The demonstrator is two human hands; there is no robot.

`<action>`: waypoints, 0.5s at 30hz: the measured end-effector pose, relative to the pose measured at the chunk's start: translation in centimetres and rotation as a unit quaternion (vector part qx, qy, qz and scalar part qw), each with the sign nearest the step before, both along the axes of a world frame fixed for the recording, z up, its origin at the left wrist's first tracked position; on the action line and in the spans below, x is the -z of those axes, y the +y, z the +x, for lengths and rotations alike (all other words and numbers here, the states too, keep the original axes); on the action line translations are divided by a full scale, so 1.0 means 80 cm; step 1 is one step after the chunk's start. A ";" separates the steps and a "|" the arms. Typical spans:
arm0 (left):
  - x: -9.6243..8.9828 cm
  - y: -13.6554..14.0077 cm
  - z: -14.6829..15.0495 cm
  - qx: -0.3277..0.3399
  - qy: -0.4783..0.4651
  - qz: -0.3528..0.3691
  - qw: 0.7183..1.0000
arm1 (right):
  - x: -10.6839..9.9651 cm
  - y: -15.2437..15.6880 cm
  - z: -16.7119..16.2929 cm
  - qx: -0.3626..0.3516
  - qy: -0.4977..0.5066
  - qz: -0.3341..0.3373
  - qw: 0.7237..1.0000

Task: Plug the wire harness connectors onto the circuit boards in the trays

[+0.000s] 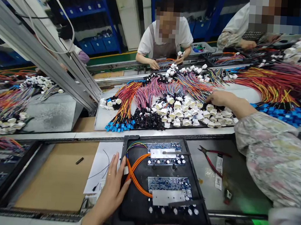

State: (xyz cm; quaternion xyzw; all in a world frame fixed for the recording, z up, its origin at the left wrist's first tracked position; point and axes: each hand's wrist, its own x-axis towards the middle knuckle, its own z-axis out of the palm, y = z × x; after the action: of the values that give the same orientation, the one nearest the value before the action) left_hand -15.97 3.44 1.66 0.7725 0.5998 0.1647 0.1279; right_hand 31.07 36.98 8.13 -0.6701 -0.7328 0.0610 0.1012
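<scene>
My left hand [111,184] lies with its fingers stretched out along the left side of a black tray [131,209], touching the orange cables [135,164] that loop out there. In the tray sit two blue circuit boards, an upper one [160,163] and a lower one [169,184], each with a metal plate. Across the bench, my right hand [219,98] reaches to a heap of wire harnesses [196,84], just above the white connectors [182,109]. Its fingers are curled together at the wires; their tips are partly hidden, so what they grip does not show.
Red-handled pliers [212,160] and a label strip [218,172] lie right of the tray. Cardboard [60,175] and white paper [100,160] lie left. A metal post [66,66] slants at upper left. One co-worker [167,42] sits opposite, another [237,29] farther right.
</scene>
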 end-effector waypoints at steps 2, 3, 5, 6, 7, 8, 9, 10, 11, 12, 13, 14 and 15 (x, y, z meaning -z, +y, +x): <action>-0.015 0.015 0.008 0.023 -0.012 0.018 0.999 | -0.014 0.002 -0.027 -0.017 0.008 0.024 1.000; -0.022 0.023 0.016 0.039 -0.021 0.031 0.999 | -0.020 0.004 -0.046 -0.031 0.004 0.031 0.999; -0.033 0.040 0.035 0.079 -0.041 0.054 0.995 | -0.031 0.011 -0.095 -0.041 0.014 0.036 0.998; -0.038 0.047 0.046 0.103 -0.051 0.060 0.992 | -0.034 0.015 -0.121 -0.031 0.022 0.023 0.999; -0.042 0.053 0.056 0.128 -0.062 0.061 0.988 | -0.036 0.020 -0.145 -0.012 0.027 0.004 1.000; -0.046 0.058 0.065 0.151 -0.072 0.058 0.984 | -0.037 0.026 -0.166 0.003 0.031 -0.009 0.999; -0.048 0.061 0.073 0.173 -0.080 0.053 0.980 | -0.038 0.031 -0.183 0.015 0.036 -0.021 0.999; -0.051 0.063 0.079 0.191 -0.087 0.045 0.977 | -0.039 0.036 -0.195 0.021 0.044 -0.026 0.998; -0.052 0.063 0.082 0.205 -0.094 0.036 0.974 | -0.040 0.040 -0.200 0.021 0.054 -0.025 0.998; -0.052 0.061 0.083 0.214 -0.101 0.025 0.971 | -0.042 0.042 -0.199 0.020 0.070 -0.019 0.997; -0.052 0.060 0.082 0.217 -0.111 0.012 0.970 | -0.045 0.043 -0.194 0.017 0.095 -0.008 0.995; -0.051 0.058 0.079 0.213 -0.127 -0.004 0.969 | -0.050 0.042 -0.184 0.010 0.128 0.008 0.992; -0.049 0.056 0.075 0.203 -0.150 -0.022 0.967 | -0.056 0.037 -0.171 0.000 0.174 0.034 0.984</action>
State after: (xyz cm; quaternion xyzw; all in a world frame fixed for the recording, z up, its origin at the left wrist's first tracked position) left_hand -9.95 7.91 5.61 0.8415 0.4077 0.2360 0.2645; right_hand 17.37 39.94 12.61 -0.6456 -0.7056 0.1513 0.2501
